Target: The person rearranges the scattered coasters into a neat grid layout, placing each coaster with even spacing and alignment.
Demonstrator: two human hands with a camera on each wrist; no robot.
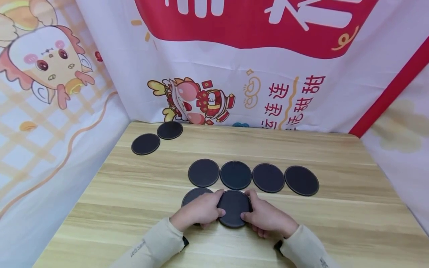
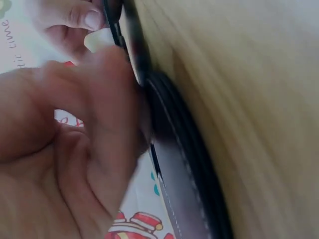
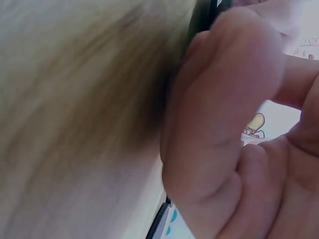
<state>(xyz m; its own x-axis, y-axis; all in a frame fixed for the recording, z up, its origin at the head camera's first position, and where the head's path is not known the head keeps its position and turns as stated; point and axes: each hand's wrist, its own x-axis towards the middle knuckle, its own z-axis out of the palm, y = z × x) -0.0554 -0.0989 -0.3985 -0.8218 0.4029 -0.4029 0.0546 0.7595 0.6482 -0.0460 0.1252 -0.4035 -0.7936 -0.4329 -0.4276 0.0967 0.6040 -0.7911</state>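
Head view: you're gripping one dark round coaster [image 1: 234, 208] from both sides at the near edge of the tabletop [image 1: 335, 223]. Your left hand [image 1: 200, 211] is curling round its left rim and your right hand [image 1: 266, 217] round its right rim, so both hands are clamped on the same disc, with it sitting directly between them. It's lying flat, or nearly so; I can't tell whether it's lifting off the wood.

My read: you're placing or squaring this disc as the second piece of a near row. A second coaster [image 1: 194, 195] is lying just left of it, partly under your left hand, edges touching or slightly overlapping; I can't tell which. The next move likely calls for setting the held disc beside that neighbour without dragging it, then freeing both hands cleanly.

Wrist views are showing little: blurred fingers [image 2: 94, 124] against a dark stitched edge, and wood grain.

Further out, a row of four coasters [image 1: 253, 176] is lying side by side, rims nearly touching. Beyond that, two more coasters [image 1: 157, 137] are sitting at the far left corner, near the printed backdrop [image 1: 301, 93].
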